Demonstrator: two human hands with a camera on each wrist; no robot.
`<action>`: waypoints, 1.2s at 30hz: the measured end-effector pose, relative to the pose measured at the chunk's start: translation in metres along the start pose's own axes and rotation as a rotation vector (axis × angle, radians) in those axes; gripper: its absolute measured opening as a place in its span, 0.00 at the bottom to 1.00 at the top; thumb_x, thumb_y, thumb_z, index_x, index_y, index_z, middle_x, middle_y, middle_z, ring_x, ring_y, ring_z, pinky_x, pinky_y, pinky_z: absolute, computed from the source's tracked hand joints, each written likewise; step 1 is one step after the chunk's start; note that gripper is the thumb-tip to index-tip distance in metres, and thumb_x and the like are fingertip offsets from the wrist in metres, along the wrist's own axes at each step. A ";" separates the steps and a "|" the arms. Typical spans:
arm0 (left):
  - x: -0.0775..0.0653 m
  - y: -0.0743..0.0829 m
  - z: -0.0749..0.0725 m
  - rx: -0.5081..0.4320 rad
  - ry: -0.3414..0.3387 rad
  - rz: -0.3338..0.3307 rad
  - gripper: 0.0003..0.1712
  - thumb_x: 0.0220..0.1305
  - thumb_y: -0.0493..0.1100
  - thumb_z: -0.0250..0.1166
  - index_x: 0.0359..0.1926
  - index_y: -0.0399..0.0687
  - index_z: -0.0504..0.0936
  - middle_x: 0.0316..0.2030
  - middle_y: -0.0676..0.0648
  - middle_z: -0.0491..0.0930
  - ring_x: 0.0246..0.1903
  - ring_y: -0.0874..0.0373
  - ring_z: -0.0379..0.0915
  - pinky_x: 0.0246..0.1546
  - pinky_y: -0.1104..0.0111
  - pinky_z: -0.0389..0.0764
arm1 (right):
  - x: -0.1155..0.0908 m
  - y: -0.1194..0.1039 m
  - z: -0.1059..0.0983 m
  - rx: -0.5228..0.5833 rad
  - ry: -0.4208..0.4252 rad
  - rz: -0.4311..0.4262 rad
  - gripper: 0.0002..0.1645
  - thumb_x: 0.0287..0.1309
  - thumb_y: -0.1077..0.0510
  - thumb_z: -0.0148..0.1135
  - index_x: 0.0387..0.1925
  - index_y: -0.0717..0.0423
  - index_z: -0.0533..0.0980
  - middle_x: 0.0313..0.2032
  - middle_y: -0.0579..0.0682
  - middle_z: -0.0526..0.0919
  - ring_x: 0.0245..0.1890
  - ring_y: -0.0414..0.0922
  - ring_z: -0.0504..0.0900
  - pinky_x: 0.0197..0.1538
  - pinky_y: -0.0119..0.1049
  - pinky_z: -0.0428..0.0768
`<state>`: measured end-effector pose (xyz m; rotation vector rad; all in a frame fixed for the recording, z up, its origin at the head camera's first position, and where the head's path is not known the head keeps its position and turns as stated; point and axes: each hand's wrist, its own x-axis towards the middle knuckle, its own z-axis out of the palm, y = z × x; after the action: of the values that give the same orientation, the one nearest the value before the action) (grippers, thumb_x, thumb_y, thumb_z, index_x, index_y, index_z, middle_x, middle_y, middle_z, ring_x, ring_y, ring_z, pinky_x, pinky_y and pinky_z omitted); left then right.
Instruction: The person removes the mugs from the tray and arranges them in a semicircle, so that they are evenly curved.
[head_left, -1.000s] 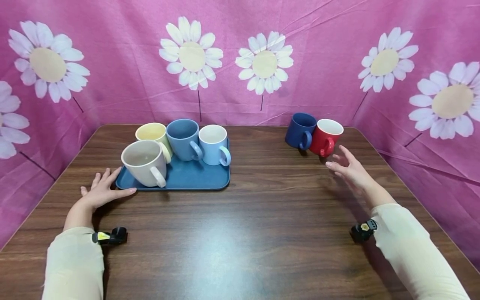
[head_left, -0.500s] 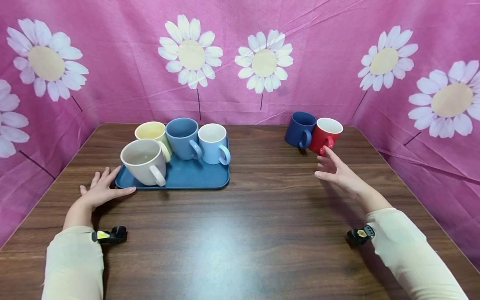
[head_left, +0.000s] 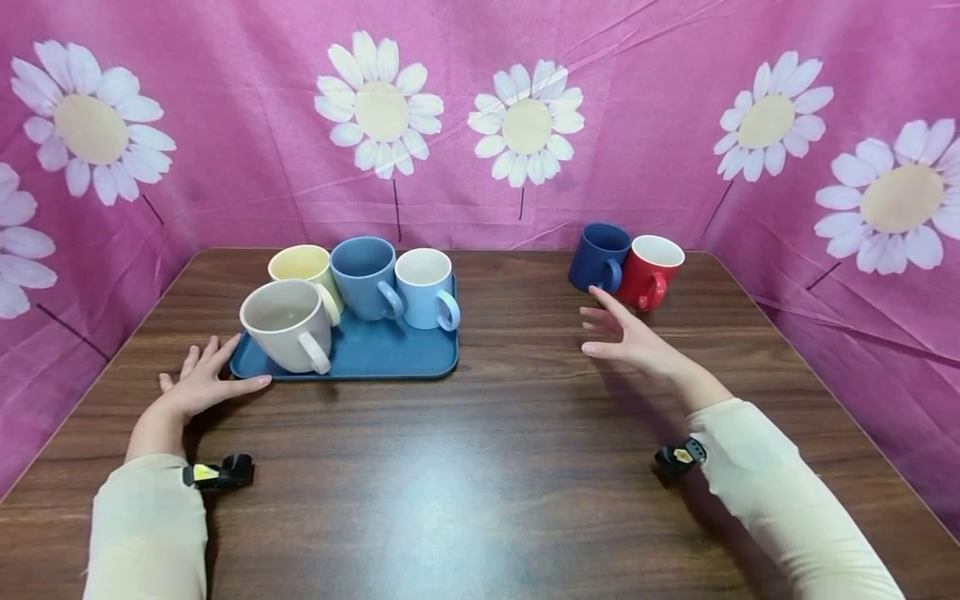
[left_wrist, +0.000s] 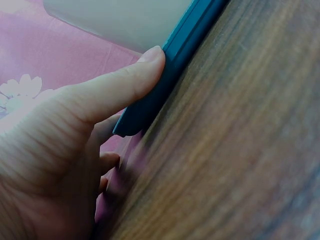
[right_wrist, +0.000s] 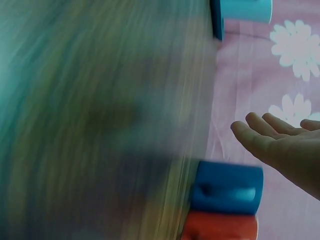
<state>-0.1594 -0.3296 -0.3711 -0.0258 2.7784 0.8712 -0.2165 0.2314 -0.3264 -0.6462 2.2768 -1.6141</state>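
Observation:
At the left corner of a blue tray [head_left: 397, 354], my left hand [head_left: 197, 387] lies with thumb and fingers spread. Its thumb touches the tray's front rim in the left wrist view, and the index finger is by the side edge. A large off-white mug [head_left: 279, 325] stands on the tray nearest this hand. My right hand [head_left: 633, 337] is empty, fingers loosely extended, above the table in front of a dark blue mug [head_left: 597, 254] and a red mug [head_left: 645, 279]. These two mugs stand side by side, and the fingertips overlap the dark blue one's lower edge in the head view.
Also on the tray are a pale yellow mug [head_left: 300, 262], a grey-blue mug [head_left: 363, 283] and a light blue mug [head_left: 424, 296], towards its back. The brown wooden table [head_left: 510, 450] ends at a pink cloth backdrop [head_left: 465, 200] printed with daisies.
My right hand has moved left, from beside the red mug to in front of the dark blue one, holding nothing. The left hand, the tray and the mugs have stayed in place.

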 end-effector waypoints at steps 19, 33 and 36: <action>-0.002 -0.002 0.000 -0.010 0.000 -0.005 0.56 0.50 0.62 0.58 0.65 0.45 0.32 0.60 0.29 0.23 0.55 0.35 0.09 0.36 0.33 0.20 | 0.041 -0.013 0.051 0.080 -0.144 -0.096 0.52 0.46 0.62 0.63 0.65 0.56 0.40 0.58 0.68 0.57 0.55 0.64 0.57 0.51 0.45 0.66; -0.001 -0.001 0.000 0.000 0.007 -0.004 0.56 0.49 0.63 0.58 0.66 0.46 0.33 0.60 0.28 0.24 0.56 0.35 0.10 0.37 0.33 0.20 | 0.071 -0.029 0.097 0.151 -0.291 -0.104 0.54 0.40 0.46 0.67 0.64 0.54 0.48 0.56 0.66 0.62 0.55 0.61 0.61 0.49 0.42 0.68; 0.000 0.000 0.000 0.005 0.007 -0.002 0.56 0.49 0.63 0.58 0.66 0.47 0.33 0.60 0.28 0.24 0.56 0.36 0.10 0.37 0.33 0.20 | 0.077 -0.033 0.109 0.198 -0.326 -0.101 0.57 0.38 0.45 0.68 0.64 0.57 0.46 0.56 0.66 0.62 0.55 0.61 0.60 0.50 0.42 0.68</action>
<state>-0.1594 -0.3299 -0.3707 -0.0318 2.7866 0.8658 -0.2252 0.0941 -0.3299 -0.9096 1.8539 -1.6153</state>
